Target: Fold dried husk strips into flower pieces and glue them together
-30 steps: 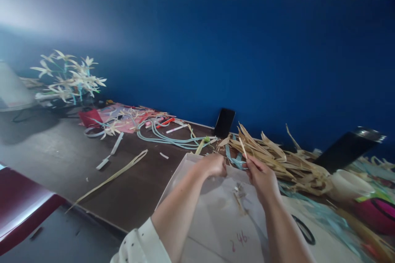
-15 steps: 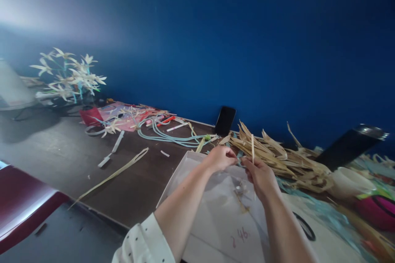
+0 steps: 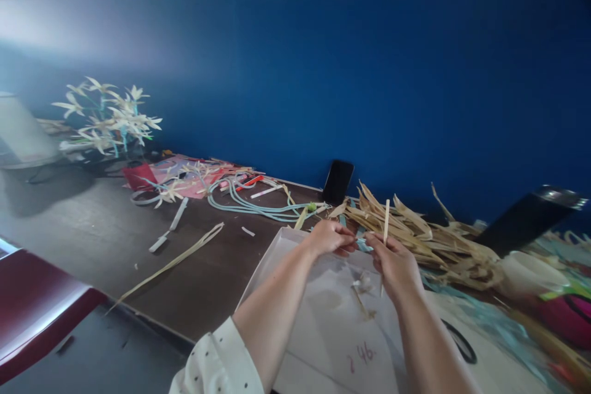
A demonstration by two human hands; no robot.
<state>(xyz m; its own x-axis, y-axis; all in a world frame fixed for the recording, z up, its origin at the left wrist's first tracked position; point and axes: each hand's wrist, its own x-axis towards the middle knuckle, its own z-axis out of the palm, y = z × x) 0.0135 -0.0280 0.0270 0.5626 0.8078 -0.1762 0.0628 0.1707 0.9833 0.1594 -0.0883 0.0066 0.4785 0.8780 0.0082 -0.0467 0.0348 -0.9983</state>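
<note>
My left hand (image 3: 333, 237) is closed in a pinch above a white box lid (image 3: 318, 320); whatever lies in its fingertips is too small to make out. Close beside it, my right hand (image 3: 396, 261) is closed, with a thin pale stick (image 3: 386, 218) standing upright in its grip. Between the two sets of fingertips shows a bit of light-blue strip (image 3: 364, 245); I cannot tell which hand holds it. Below the hands, small pale scraps (image 3: 362, 284) lie in the lid, which bears red handwritten figures.
Dried corn husks (image 3: 410, 228) lie behind my right hand, near a leaning black phone (image 3: 338, 181). A dark bottle (image 3: 530, 218) and white bowl (image 3: 530, 271) stand right. Leftward are light-blue cords (image 3: 240, 206), a looped husk strip (image 3: 170, 263) and husk flowers (image 3: 122, 117).
The fingertips have spread slightly apart, and more of the light-blue strip shows between them. The stick has shifted a little to the right with my right hand.
</note>
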